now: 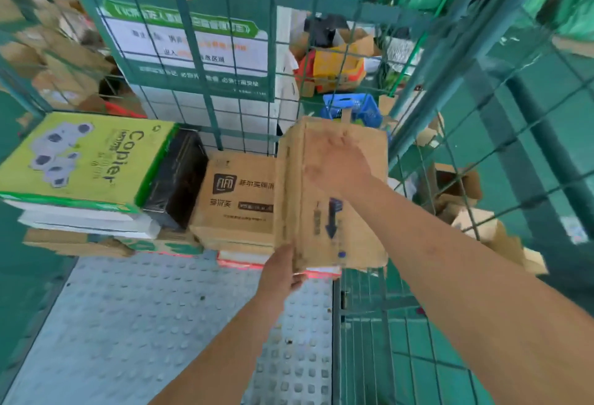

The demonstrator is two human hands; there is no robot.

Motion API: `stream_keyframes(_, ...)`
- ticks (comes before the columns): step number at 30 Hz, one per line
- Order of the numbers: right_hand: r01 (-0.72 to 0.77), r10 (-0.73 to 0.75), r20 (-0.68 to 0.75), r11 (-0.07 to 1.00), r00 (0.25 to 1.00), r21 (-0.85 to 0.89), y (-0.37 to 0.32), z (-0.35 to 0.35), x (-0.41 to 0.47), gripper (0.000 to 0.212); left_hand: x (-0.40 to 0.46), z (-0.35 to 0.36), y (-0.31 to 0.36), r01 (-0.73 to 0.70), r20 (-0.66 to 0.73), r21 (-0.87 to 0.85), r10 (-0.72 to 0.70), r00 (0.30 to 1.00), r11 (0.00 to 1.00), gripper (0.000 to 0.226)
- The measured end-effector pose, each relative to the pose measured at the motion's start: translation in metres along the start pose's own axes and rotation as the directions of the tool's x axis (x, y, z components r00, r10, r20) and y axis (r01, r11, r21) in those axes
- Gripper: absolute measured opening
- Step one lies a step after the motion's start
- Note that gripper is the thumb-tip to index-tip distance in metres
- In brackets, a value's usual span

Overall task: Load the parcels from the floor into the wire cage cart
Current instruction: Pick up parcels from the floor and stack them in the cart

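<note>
- The left hand [280, 271] is gripping the near lower corner of a plain brown box [334, 199], fingers curled under its edge.
- The right hand [337, 163] is lying flat on top of the same box, fingers blurred but looking spread and straight, pressing rather than clutching.
- The box is sitting inside the cart [205, 109], at the right end of the stack, its left side touching a printed box [238, 202] with a dark logo.
- A black parcel [178, 176] is leaning between the printed box and a green copier box [80, 160], which is lying on top of white flat packs [86, 219].
- A red-edged white pack [244, 260] is showing under the printed box.
- The stack is resting at the back of the cart's studded metal floor [144, 324], against the rear wire wall.
- A green and white sign [189, 47] is hanging behind that wall.
- More cardboard [340, 67] and a blue carton [353, 109] are lying on the green ground beyond the mesh; open cartons [456, 186] are sitting outside the right wire side.
</note>
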State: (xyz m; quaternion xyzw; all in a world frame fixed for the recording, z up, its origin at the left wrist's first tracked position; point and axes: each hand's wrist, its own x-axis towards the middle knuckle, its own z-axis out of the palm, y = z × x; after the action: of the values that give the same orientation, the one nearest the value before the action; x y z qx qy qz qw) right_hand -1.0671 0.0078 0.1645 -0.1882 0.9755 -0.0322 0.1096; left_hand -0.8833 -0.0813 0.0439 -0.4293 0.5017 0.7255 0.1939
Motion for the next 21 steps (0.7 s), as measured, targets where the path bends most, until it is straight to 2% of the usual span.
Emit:
stream_keyframes(2,-0.042,0.044,0.136,0.999,0.990,-0.022,0.021,0.037,-0.003,0.079,0.032,0.022,0.012,-0.054,0.031,0.228,0.048,0.998,0.972,0.043)
stream_keyframes(4,-0.108,0.112,0.242,0.994,0.964,-0.033,0.037,0.080,-0.022,0.075,0.053,0.035,0.024,-0.119,0.072,0.424,0.098,0.993,0.898,0.078)
stream_keyframes(6,-0.164,0.147,0.314,0.986,0.938,0.028,0.050,0.118,-0.033,0.068,0.073,0.044,0.032,-0.071,-0.016,0.496,0.091,0.996,0.865,0.115)
stream_keyframes(7,-0.200,0.167,0.335,0.977,0.927,0.068,0.058,0.135,-0.031,0.067,0.086,0.047,0.033,-0.052,-0.050,0.476,0.086,0.995,0.878,0.121)
stream_keyframes(8,-0.240,0.194,0.330,0.965,0.924,0.104,0.064,0.143,-0.031,0.068,0.093,0.047,0.034,-0.062,-0.060,0.432,0.097,0.993,0.900,0.121)
stream_keyframes(10,-0.396,0.344,0.268,0.902,0.900,0.171,0.081,0.159,-0.023,0.071,0.107,0.044,0.038,-0.140,-0.044,0.375,0.169,0.985,0.916,0.115)
stream_keyframes(11,-0.495,0.445,0.238,0.840,0.863,0.222,0.089,0.164,-0.019,0.073,0.112,0.043,0.038,-0.180,-0.031,0.346,0.203,0.979,0.921,0.109)
stream_keyframes(13,-0.641,0.579,0.277,0.677,0.767,0.361,0.097,0.171,-0.015,0.079,0.119,0.041,0.040,-0.227,0.004,0.314,0.238,0.971,0.922,0.091)
stream_keyframes(15,-0.658,0.605,0.305,0.530,0.736,0.536,0.096,0.171,-0.016,0.078,0.121,0.040,0.044,-0.271,0.040,0.358,0.275,0.961,0.894,0.079)
stream_keyframes(16,-0.643,0.620,0.282,0.492,0.732,0.587,0.096,0.169,-0.019,0.077,0.120,0.040,0.045,-0.279,0.048,0.381,0.282,0.958,0.881,0.078)
stream_keyframes(18,-0.601,0.632,0.157,0.587,0.759,0.543,0.094,0.161,-0.031,0.079,0.120,0.042,0.045,-0.286,0.071,0.396,0.281,0.957,0.872,0.081)
stream_keyframes(21,-0.557,0.591,-0.016,0.768,0.806,0.316,0.099,0.150,-0.047,0.076,0.123,0.054,0.036,-0.285,0.110,0.396,0.263,0.959,0.873,0.078)
